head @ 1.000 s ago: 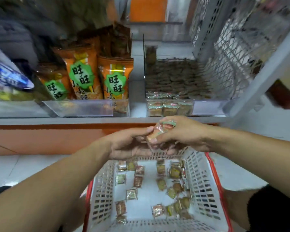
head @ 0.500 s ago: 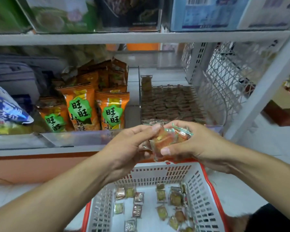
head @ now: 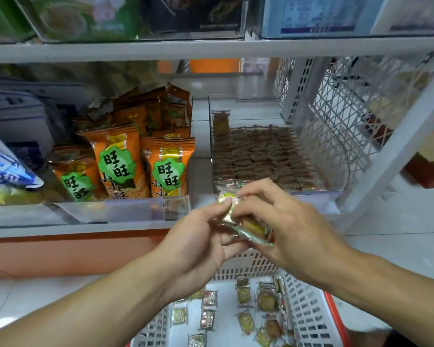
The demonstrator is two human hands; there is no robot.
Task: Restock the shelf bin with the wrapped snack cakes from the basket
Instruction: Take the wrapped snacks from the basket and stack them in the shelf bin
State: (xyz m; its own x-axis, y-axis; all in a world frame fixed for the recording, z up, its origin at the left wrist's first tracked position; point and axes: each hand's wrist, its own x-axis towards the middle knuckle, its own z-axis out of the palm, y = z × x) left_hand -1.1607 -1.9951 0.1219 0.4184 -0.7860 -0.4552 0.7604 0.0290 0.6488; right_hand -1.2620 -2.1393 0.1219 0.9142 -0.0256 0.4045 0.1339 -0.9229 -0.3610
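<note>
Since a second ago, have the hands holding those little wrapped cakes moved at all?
Yes. Both hands, left and right, lifted the wrapped cakes from the basket rim up to the clear bin's front edge.

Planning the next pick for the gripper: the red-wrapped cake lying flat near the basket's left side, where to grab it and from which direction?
Come straight down from above. The red-wrapped cake lies flat on the basket floor, apart from its neighbours, so its two long side edges look free. Pinch across the padded middle, not the thin crimped end seals, which would likely slip. The mesh wall probably blocks a side approach.
</note>
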